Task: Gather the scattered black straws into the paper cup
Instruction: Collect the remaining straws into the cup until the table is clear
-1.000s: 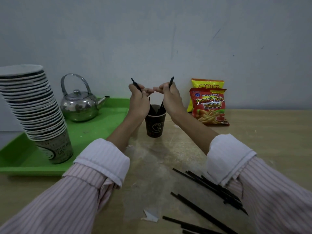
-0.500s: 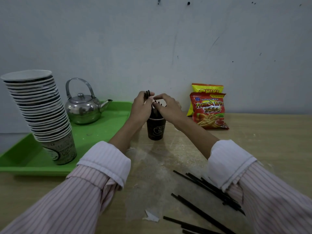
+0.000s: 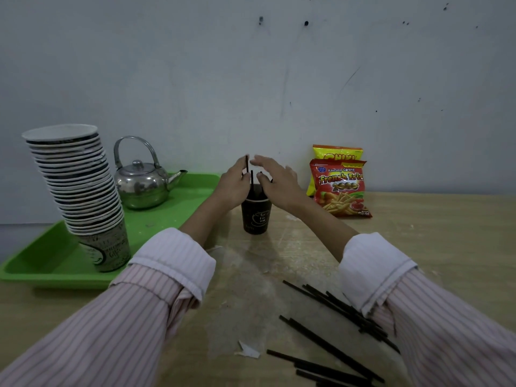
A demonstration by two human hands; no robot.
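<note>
Left hand pinches a vertical straw above the paper cup; right hand, fingers straight; bag reads "Kentang Goreng".

A dark printed paper cup stood upright, a few black straws upright inside it; loose straws lay scattered flat before it, rightward

I see the left hand pinching one black straw upright over the dark paper cup, where other straws stand. The right hand hovers beside it, fingers spread. Loose straws lie on the surface near the right sleeve. A kettle and stacked cups sit on the green tray.
</note>
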